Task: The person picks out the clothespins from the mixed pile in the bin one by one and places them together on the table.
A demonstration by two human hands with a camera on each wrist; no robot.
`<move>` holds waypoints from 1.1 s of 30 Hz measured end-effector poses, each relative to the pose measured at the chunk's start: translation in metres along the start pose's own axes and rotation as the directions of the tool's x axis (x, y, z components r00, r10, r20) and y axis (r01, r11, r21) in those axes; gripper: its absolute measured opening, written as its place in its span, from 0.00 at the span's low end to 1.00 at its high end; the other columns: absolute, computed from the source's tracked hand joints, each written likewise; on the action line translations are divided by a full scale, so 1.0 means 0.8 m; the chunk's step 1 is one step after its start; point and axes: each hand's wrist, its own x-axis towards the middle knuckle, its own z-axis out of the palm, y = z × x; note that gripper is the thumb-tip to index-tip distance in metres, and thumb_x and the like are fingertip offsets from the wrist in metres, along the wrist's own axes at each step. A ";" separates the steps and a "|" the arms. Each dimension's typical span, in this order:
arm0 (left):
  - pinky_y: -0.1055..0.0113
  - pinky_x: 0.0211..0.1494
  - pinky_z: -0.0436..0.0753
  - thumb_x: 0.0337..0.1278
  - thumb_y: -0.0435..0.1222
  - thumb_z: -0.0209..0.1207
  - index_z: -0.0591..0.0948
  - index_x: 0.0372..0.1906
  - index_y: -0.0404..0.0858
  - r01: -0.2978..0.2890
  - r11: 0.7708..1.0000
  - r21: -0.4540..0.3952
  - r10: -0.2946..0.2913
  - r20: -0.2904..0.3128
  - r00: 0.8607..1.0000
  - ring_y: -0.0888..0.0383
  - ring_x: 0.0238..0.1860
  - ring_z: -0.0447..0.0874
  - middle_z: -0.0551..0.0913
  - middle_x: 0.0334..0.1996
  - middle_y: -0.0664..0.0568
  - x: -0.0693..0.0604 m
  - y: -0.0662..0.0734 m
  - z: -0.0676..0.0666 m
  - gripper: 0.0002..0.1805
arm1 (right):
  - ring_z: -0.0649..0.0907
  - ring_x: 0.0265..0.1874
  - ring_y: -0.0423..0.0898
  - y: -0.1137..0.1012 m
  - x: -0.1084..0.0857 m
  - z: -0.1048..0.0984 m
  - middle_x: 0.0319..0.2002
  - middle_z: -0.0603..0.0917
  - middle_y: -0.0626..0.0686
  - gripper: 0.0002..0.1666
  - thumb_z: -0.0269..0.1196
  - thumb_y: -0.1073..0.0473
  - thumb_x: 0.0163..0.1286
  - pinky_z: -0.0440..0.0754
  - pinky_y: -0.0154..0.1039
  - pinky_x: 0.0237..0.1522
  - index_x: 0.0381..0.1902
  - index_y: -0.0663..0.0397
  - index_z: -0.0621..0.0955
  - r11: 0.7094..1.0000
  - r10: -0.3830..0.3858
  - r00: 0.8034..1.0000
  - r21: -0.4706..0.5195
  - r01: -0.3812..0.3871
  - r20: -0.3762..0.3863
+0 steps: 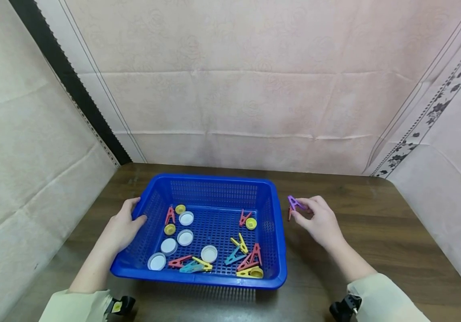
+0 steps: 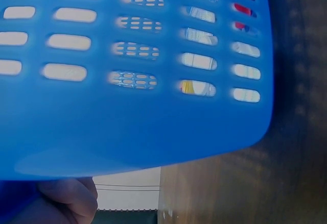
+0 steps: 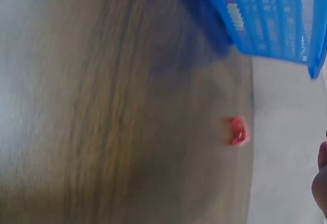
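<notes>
A blue plastic basket [image 1: 222, 177] stands on the wooden table. My left hand [image 1: 122, 229] grips its left rim; in the left wrist view the basket's slotted wall [image 2: 127, 127] fills most of the picture, with the fingers [image 2: 71, 196] at the bottom left. Just off the basket's right side, my right hand [image 1: 319, 220] pinches a purple clothespin [image 1: 294, 202] between thumb and fingers, above the table. Beneath it a red clothespin [image 1: 289, 213] lies on the table, partly hidden in the head view; the right wrist view shows this red clothespin [image 3: 239, 131] more fully.
In the basket lie several white bottle caps [image 1: 186, 218], several yellow caps [image 1: 251, 223], and red, yellow and blue clothespins [image 1: 234, 255], mostly near its front and sides. Pale cloth walls [image 1: 230, 103] surround the table [image 1: 367, 214] at the back and both sides.
</notes>
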 end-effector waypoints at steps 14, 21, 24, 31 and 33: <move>0.33 0.47 0.72 0.69 0.43 0.47 0.48 0.71 0.33 0.005 1.000 -0.001 -0.005 -0.006 1.000 0.26 0.55 0.68 0.61 0.62 0.25 -0.001 -0.002 0.001 0.35 | 0.76 0.37 0.54 0.058 -0.017 0.003 0.36 0.77 0.60 0.21 0.68 0.57 0.58 0.74 0.49 0.39 0.46 0.66 0.81 0.967 0.238 0.971 -0.091 -0.237 0.006; 0.33 0.47 0.72 0.69 0.43 0.47 0.48 0.71 0.33 0.005 1.000 -0.002 -0.005 -0.004 1.000 0.27 0.56 0.68 0.62 0.62 0.25 -0.002 -0.002 0.000 0.35 | 0.75 0.40 0.55 0.073 -0.024 0.012 0.36 0.81 0.62 0.22 0.65 0.54 0.62 0.71 0.52 0.43 0.45 0.69 0.80 0.936 0.334 0.942 -0.130 -0.327 0.034; 0.33 0.48 0.72 0.69 0.43 0.47 0.48 0.71 0.33 0.003 1.000 0.003 -0.003 -0.006 1.000 0.27 0.55 0.68 0.62 0.62 0.25 -0.002 -0.002 0.000 0.35 | 0.74 0.41 0.56 0.075 -0.025 0.015 0.36 0.81 0.63 0.23 0.65 0.54 0.62 0.71 0.52 0.44 0.46 0.69 0.80 0.924 0.368 0.929 -0.122 -0.361 0.041; 0.33 0.47 0.72 0.69 0.43 0.47 0.48 0.71 0.34 0.008 1.000 0.003 -0.008 -0.005 1.000 0.27 0.55 0.68 0.62 0.62 0.25 0.000 -0.001 -0.001 0.35 | 0.74 0.44 0.59 0.077 -0.026 0.022 0.37 0.79 0.63 0.26 0.63 0.51 0.63 0.70 0.55 0.46 0.47 0.71 0.79 0.905 0.417 0.904 -0.138 -0.403 0.093; 0.33 0.47 0.72 0.69 0.44 0.47 0.48 0.72 0.34 0.009 1.000 0.002 -0.009 -0.003 1.000 0.27 0.56 0.68 0.61 0.63 0.26 0.001 -0.001 0.000 0.35 | 0.74 0.44 0.60 0.078 -0.027 0.024 0.38 0.79 0.64 0.27 0.63 0.51 0.63 0.69 0.56 0.47 0.48 0.71 0.78 0.899 0.429 0.897 -0.144 -0.413 0.104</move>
